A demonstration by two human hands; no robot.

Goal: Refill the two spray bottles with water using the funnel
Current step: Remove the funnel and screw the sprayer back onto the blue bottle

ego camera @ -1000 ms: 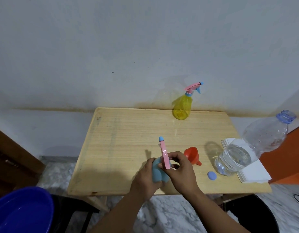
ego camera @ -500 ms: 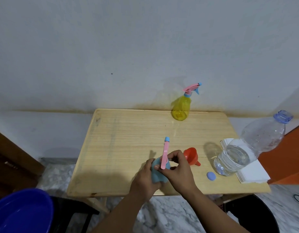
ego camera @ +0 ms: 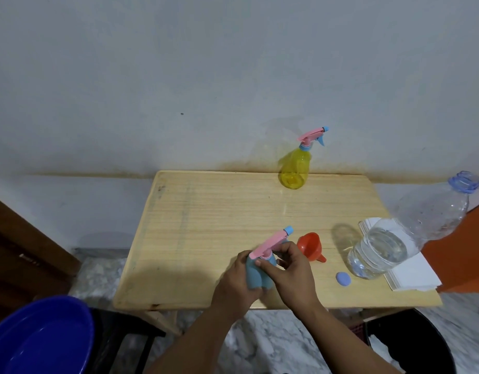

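A blue spray bottle (ego camera: 255, 273) stands near the front edge of the wooden table (ego camera: 211, 220). My left hand (ego camera: 237, 287) wraps around its body. My right hand (ego camera: 289, 271) grips its pink spray head (ego camera: 270, 243) at the neck, and the nozzle points up and to the right. A red funnel (ego camera: 311, 247) lies on its side just right of my hands. A yellow spray bottle (ego camera: 296, 168) with a pink head stands at the table's back edge. A large clear water bottle (ego camera: 400, 238), uncapped and partly full, stands at the right.
The water bottle's blue cap (ego camera: 343, 279) lies on the table near its base. White paper napkins (ego camera: 411, 273) sit under and behind the bottle. A blue basin (ego camera: 38, 338) is at lower left, a black bin (ego camera: 411, 344) at lower right, and the wall is right behind the table.
The pink spray head has turned clockwise, from pointing straight away from me to pointing up and right. My right hand turned with it while my left hand kept the bottle still.
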